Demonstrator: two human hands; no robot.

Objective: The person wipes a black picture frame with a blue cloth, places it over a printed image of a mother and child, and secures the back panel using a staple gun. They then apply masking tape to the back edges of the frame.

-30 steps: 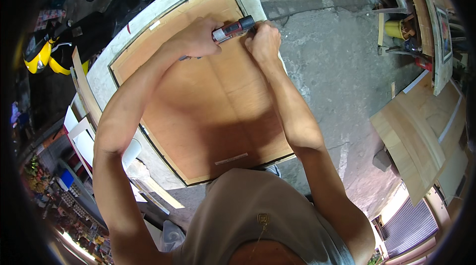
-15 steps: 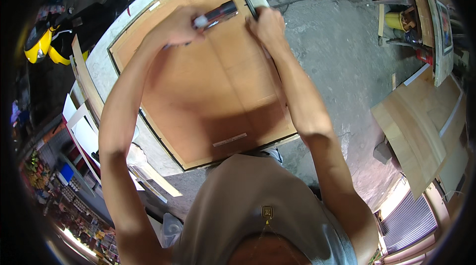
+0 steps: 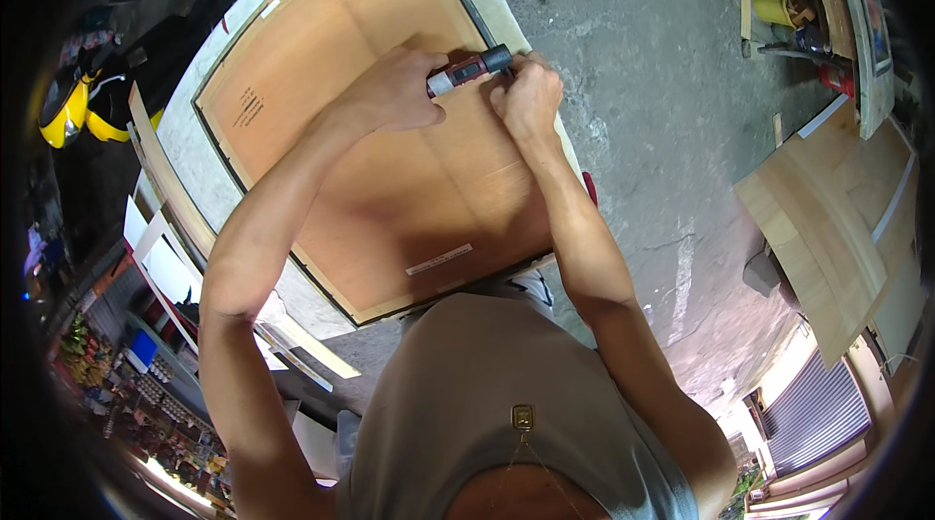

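My left hand [image 3: 404, 90] is closed around a short tool [image 3: 467, 72] with a black round end and a dark red and silver body. The black end points at the right edge of a dark-rimmed picture frame, close to my right hand. My right hand [image 3: 531, 99] is closed at that edge, fingertips pinched together; what they hold, if anything, is hidden. The frame lies face down, its brown backing board [image 3: 390, 179] upward. A small white label strip [image 3: 438, 259] is on the board's near part.
A pale tabletop [image 3: 185, 155] lies under the frame. Wood strips [image 3: 312, 350] and white boards are at the left. Plywood sheets [image 3: 818, 228] lean at the right, near a yellow bucket [image 3: 774, 7]. A yellow and black motorbike [image 3: 68, 111] stands far left.
My left hand has moved the tool right and nearer, up to my right hand. My right hand has shifted slightly nearer along the frame's edge. The view has shifted a little.
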